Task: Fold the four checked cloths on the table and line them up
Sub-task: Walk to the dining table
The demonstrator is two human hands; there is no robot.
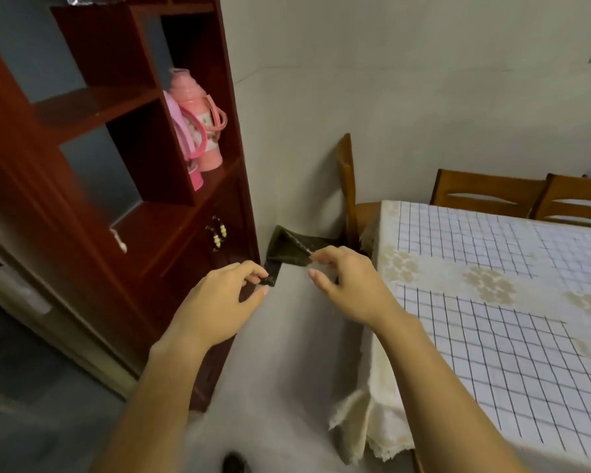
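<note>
I hold a small dark olive cloth [289, 250] in the air, left of the table and over the floor. My left hand [226, 302] pinches its lower corner between thumb and fingers. My right hand [348, 285] pinches its right-hand edge, and the cloth hangs folded between the two hands. Its pattern is too dark to make out. White cloths with a dark grid lie spread flat on the table, one at the far end [464, 237] and a larger one nearer me [512, 367].
The table [386, 418] has a cream flowered tablecloth hanging over its left edge. Wooden chairs [485, 189] stand behind it and one [347, 179] at its far left corner. A dark red shelf unit [123, 138] with pink flasks [198, 124] stands on the left.
</note>
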